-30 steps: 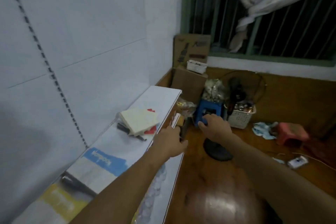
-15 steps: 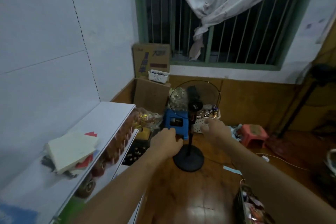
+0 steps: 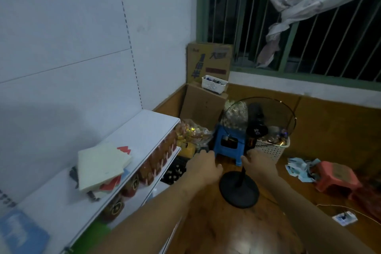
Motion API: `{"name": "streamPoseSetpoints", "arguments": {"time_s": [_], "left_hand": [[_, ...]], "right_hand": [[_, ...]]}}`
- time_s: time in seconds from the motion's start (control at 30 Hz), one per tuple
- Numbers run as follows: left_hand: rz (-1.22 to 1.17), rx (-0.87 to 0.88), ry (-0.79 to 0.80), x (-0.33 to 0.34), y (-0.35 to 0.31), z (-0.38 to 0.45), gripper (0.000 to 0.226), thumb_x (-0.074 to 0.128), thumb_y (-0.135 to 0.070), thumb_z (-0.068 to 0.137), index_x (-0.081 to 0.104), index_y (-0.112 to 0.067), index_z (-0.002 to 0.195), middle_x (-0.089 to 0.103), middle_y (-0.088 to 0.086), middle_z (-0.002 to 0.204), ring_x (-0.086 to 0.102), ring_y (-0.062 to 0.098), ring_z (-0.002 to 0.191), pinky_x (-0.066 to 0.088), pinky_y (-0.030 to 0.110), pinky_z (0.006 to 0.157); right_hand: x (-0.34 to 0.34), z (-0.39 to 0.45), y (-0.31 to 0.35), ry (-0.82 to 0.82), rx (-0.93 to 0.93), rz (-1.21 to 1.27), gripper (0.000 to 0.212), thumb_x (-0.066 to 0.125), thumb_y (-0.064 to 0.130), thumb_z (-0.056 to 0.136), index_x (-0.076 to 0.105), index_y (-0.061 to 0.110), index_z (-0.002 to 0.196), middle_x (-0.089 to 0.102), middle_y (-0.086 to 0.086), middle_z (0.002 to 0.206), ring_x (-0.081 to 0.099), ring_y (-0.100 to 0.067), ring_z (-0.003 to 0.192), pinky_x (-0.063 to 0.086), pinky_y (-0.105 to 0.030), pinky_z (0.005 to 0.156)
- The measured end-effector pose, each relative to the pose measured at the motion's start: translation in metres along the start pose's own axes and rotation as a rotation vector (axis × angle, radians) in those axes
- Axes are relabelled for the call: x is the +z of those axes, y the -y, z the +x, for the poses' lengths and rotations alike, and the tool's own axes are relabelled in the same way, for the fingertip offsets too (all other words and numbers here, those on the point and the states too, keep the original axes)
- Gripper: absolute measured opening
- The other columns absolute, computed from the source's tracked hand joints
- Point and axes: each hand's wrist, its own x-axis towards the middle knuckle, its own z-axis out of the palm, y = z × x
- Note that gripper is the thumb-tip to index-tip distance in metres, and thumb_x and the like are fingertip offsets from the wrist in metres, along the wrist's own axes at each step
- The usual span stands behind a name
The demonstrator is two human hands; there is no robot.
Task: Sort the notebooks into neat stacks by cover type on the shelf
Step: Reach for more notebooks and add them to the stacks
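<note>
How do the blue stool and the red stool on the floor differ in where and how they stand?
The blue stool stands upright behind the fan's pole, close to the shelf; the red stool sits far off to the right, beside scattered papers. The blue stool has a bag of goods resting on top; the red stool's top looks bare. Both are small plastic stools on the wooden floor.

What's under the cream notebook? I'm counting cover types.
Under the cream notebook lie a red-patterned cover and a dark one, only their edges showing. How many more sit beneath is hidden.
</note>
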Motion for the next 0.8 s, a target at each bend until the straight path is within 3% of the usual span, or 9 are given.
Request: {"name": "streamPoseSetpoints", "arguments": {"time_s": [0.17,0.37,0.57,0.8], "left_hand": [[-0.081,-0.097,-0.114,-0.028,0.059,0.027,0.024,0.05,-0.04,0.09,0.054,-0.017,0.095,0.059,0.006,0.097,0.061,0.027,0.092,0.047,0.034,0.066],[-0.071,-0.327,-0.195,-0.057,0.159,0.038,0.039,0.048,-0.049,0.09,0.055,-0.018,0.113,0.058,0.008,0.113,0.059,0.026,0.101,0.047,0.036,0.08],[-0.121,-0.672,-0.222,-0.068,0.261,0.007,0.049,0.045,-0.044,0.092,0.044,-0.017,0.132,0.049,0.008,0.134,0.049,0.028,0.121,0.041,0.04,0.098],[-0.277,-1.119,-0.329,-0.067,0.335,-0.032,0.06,0.053,-0.035,0.086,0.035,-0.009,0.137,0.042,0.013,0.138,0.039,0.03,0.127,0.039,0.046,0.099]], "right_hand": [[0.018,0.055,0.081,0.055,-0.085,-0.011,0.047,0.038,0.05,0.097,0.047,0.019,0.13,0.056,-0.002,0.121,0.055,-0.022,0.106,0.046,-0.041,0.092],[0.059,0.092,0.205,0.21,-0.353,0.063,0.034,0.039,0.042,0.094,0.054,0.017,0.111,0.061,-0.007,0.111,0.058,-0.025,0.099,0.049,-0.044,0.089],[0.125,0.082,0.318,0.368,-0.547,0.079,0.047,0.042,0.047,0.096,0.048,0.016,0.131,0.055,-0.006,0.129,0.055,-0.022,0.114,0.046,-0.035,0.096],[0.194,0.079,0.394,0.586,-0.687,0.084,0.042,0.046,0.034,0.095,0.054,0.009,0.129,0.059,-0.01,0.129,0.055,-0.027,0.116,0.042,-0.028,0.092]]}}
